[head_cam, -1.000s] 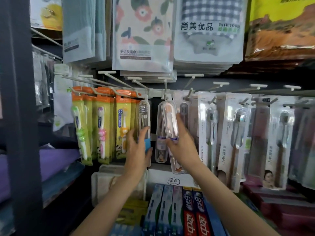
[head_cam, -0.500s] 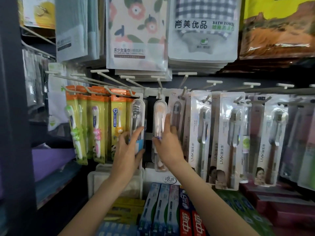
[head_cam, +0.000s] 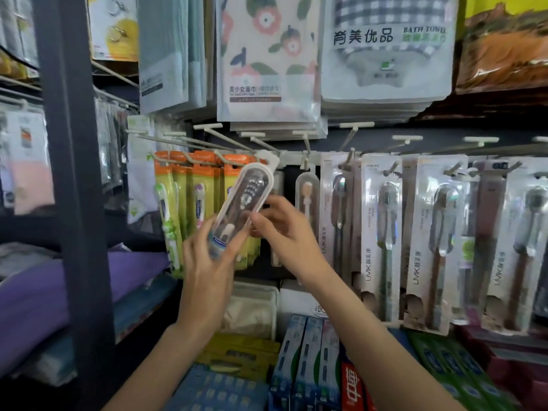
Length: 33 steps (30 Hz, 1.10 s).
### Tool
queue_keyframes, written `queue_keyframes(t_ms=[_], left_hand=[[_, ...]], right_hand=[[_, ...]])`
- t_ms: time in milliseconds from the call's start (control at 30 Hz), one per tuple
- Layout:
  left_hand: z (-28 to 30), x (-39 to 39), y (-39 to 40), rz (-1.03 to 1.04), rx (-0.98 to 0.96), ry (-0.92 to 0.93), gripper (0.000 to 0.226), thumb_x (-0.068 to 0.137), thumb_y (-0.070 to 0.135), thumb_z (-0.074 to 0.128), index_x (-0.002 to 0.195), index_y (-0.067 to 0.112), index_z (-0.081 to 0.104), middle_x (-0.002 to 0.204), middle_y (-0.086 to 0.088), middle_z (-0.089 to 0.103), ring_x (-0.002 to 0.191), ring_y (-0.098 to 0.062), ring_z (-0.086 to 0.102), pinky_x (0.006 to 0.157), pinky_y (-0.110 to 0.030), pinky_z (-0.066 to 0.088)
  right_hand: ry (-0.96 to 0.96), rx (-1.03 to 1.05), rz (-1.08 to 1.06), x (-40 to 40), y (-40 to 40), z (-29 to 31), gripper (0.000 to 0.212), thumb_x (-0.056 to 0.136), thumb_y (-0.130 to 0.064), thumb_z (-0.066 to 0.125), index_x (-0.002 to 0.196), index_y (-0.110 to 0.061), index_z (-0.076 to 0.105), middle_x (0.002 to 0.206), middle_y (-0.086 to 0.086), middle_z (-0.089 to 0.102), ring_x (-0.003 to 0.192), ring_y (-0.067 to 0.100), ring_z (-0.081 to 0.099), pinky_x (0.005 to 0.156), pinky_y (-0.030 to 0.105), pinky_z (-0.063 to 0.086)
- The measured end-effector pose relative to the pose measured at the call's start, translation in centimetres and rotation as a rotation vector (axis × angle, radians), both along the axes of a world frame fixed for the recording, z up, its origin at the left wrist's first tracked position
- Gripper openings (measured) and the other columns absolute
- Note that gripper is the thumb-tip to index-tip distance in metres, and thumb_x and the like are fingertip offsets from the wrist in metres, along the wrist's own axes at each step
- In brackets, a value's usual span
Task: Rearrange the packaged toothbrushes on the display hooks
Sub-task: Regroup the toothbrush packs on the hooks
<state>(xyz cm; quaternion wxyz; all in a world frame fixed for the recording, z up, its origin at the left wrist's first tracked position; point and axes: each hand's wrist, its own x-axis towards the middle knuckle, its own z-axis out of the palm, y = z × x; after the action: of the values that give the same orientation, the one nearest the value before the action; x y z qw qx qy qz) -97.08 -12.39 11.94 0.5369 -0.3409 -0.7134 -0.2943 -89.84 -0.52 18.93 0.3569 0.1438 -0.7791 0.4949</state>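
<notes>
Before the orange packs [head_cam: 204, 185], left hand [head_cam: 207, 262] clasps a clear toothbrush case [head_cam: 241, 206], right hand [head_cam: 284, 232] seemingly pinching it.

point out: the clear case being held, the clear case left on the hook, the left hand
held clear case [head_cam: 243, 200], head view, on its clear front over the bristles
hanging clear case [head_cam: 307, 197], head view, on its upper body by the brush head
left hand [head_cam: 207, 256], head view, on the back of the hand

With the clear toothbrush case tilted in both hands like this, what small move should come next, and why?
Probably lift the clear toothbrush case so its top tab meets the tip of a hook and slide it on. The left hand grips its lower end, the right hand touches its side, and it tilts in front of the orange packs.
</notes>
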Motion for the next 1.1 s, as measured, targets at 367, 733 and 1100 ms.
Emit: queue_keyframes(t_ms=[367,733,1100], left_hand=[[-0.2,1.5,4.5,-0.319,-0.26,-0.233,0.102,0.082,0.011,0.066,0.142,0.049,-0.007,0.145,-0.006,0.033,0.125,-0.026,0.043,0.098,-0.036,0.042],[-1.2,0.5,5.4,-0.382,-0.213,-0.372,0.086,0.086,0.012,0.061,0.141,0.038,0.001,0.143,-0.003,0.037,0.126,-0.018,0.041,0.094,-0.019,0.028],[-1.4,1.4,6.5,-0.429,-0.182,-0.457,0.082,0.089,0.009,0.055,0.139,0.043,0.0,0.139,-0.001,0.037,0.124,-0.017,0.04,0.098,-0.032,0.04]], right_hand=[[0.126,-0.184,-0.263,0.7,4.0,-1.4,0.054,0.089,-0.02,0.06,0.134,-0.022,0.032,0.112,0.004,0.064,0.097,0.012,0.064,0.082,0.03,0.054],[-0.114,0.202,-0.537,-1.3,5.1,1.7,0.074,0.094,-0.019,0.051,0.149,-0.02,0.003,0.084,0.013,0.065,0.069,0.021,0.062,0.055,0.022,0.045],[-0.241,0.218,-0.516,-0.4,5.0,2.4,0.067,0.094,-0.015,0.049,0.148,-0.013,0.009,0.129,0.018,0.05,0.11,0.031,0.056,0.083,0.03,0.044]])
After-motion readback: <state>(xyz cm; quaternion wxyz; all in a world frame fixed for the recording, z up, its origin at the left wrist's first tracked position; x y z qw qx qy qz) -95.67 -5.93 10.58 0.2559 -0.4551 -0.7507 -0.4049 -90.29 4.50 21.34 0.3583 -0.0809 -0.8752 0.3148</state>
